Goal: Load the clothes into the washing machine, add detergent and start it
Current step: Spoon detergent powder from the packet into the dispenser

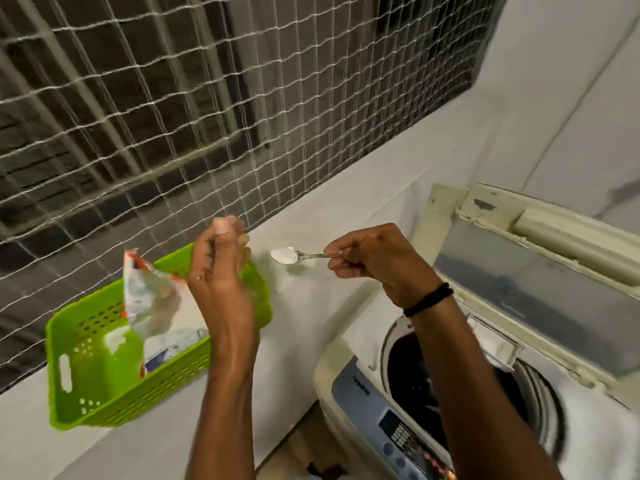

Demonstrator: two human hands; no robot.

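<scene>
My right hand pinches the handle of a small metal spoon; its bowl holds white detergent powder and hovers over the white ledge. My left hand is raised beside it, blurred, its fingers loosely curled with nothing in them. Just left of that hand, an opened detergent packet stands in a green plastic basket on the ledge. At the lower right is the top-loading washing machine, with its lid up and its dark drum open. My right forearm crosses over the drum.
A white ledge runs along a netted window grille at the left and back. The machine's control panel faces me at the bottom. White tiled wall stands behind the lid at the right.
</scene>
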